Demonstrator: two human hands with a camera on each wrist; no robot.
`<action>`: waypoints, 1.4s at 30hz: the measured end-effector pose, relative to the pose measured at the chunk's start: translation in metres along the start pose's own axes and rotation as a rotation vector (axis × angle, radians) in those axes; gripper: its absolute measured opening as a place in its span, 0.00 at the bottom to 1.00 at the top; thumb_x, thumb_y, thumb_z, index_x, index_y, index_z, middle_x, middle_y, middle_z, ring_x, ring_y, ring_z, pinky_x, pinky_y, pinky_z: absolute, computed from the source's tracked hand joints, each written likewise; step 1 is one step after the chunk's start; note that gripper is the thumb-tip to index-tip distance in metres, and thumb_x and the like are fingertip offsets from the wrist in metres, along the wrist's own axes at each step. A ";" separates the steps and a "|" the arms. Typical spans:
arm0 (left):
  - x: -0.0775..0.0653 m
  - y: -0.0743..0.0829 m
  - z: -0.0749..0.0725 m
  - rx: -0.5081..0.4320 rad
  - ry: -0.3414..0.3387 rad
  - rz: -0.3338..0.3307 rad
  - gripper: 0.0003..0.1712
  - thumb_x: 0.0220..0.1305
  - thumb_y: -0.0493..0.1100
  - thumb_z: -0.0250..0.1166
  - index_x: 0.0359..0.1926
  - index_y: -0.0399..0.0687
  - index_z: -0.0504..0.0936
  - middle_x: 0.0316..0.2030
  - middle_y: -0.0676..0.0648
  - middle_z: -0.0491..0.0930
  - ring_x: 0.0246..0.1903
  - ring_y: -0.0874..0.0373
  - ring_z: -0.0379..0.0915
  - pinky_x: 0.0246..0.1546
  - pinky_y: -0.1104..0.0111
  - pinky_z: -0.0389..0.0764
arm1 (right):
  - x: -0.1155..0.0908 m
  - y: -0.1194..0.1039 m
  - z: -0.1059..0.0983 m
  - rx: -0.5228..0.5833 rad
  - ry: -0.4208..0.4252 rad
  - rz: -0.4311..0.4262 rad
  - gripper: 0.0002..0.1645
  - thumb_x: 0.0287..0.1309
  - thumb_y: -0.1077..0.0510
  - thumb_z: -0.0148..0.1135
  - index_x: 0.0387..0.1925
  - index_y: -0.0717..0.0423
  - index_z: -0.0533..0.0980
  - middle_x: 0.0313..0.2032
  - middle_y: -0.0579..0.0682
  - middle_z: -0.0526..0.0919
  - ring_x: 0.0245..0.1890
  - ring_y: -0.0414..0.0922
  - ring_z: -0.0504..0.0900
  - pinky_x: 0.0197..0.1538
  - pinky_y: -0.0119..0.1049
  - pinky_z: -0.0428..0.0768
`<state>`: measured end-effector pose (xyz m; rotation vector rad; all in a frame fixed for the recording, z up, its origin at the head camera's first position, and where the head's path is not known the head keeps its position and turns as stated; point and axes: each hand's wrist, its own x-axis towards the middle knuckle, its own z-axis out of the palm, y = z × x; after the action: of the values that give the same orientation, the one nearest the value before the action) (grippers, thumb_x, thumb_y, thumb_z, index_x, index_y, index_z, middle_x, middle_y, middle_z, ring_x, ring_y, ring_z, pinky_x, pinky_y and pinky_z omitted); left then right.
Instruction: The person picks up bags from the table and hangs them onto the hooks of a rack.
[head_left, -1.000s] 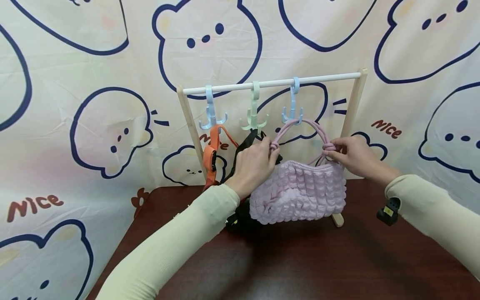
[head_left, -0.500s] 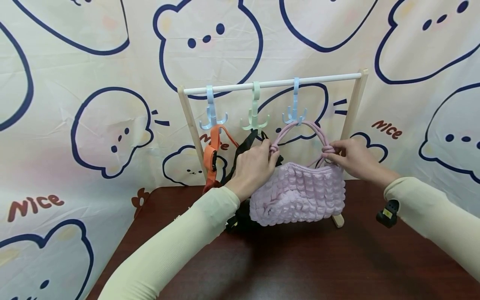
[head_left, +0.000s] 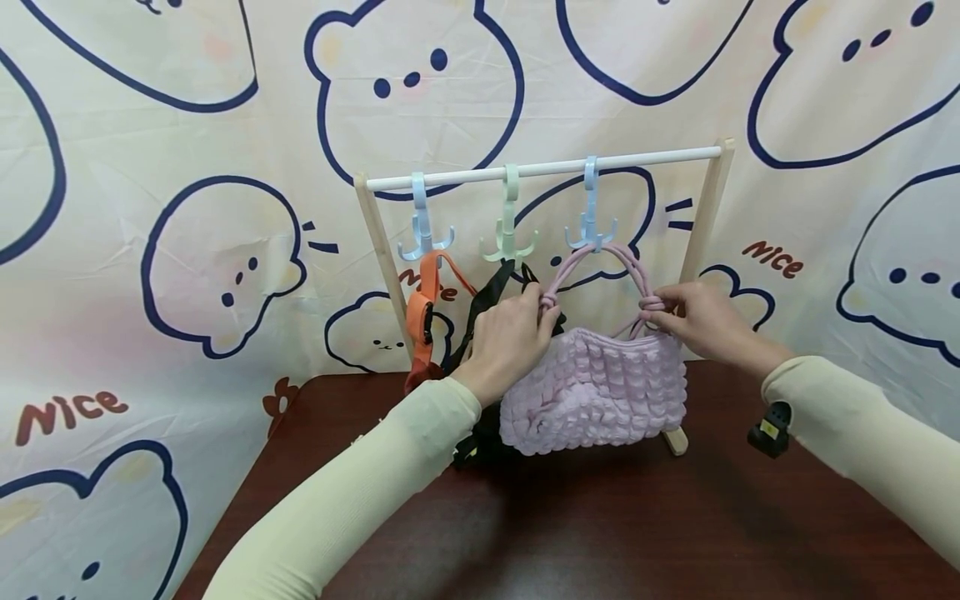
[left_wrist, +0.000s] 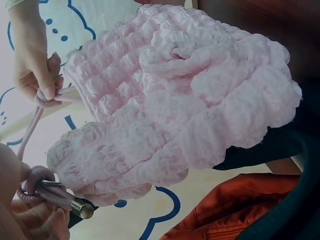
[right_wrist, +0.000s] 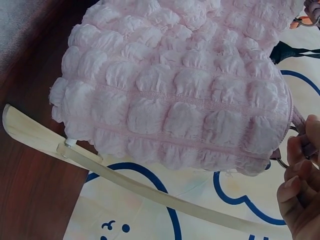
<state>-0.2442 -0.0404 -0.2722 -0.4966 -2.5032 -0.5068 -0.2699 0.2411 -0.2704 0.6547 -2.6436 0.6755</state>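
A pale pink puffy handbag (head_left: 600, 392) hangs in front of the rack, its rope handle (head_left: 633, 271) looped up at the right blue hook (head_left: 591, 217). Whether the handle sits fully in a prong cannot be told. My left hand (head_left: 510, 337) pinches the knot at the handle's left end; in the left wrist view a metal cord end (left_wrist: 82, 208) pokes out beside its fingers. The handle's right knot is pinched by my right hand (head_left: 697, 317). Puffy rows of the handbag (right_wrist: 170, 95) fill much of the right wrist view, with my right fingers (right_wrist: 300, 187) at its ring.
The rack's white bar (head_left: 637, 158) also carries a green hook (head_left: 511, 221) with a black strap (head_left: 487, 300), and a left blue hook (head_left: 422, 221) with an orange strap (head_left: 422, 317). A black bag is partly hidden behind my left arm. Below lies a dark brown table (head_left: 600, 533).
The right blue hook has turned so its prongs spread wider to the right. My right hand has shifted slightly left with the handle. The left hand has stayed almost still.
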 end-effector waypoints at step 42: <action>-0.006 0.007 0.016 0.014 -0.048 0.006 0.16 0.76 0.56 0.56 0.48 0.49 0.77 0.23 0.51 0.76 0.20 0.59 0.72 0.19 0.70 0.65 | 0.003 -0.005 0.011 0.048 -0.040 0.005 0.09 0.68 0.54 0.65 0.37 0.57 0.84 0.30 0.51 0.84 0.26 0.43 0.74 0.27 0.31 0.74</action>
<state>-0.2435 -0.0287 -0.2865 -0.5170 -2.5483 -0.4806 -0.2720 0.2309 -0.2769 0.6824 -2.6739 0.7371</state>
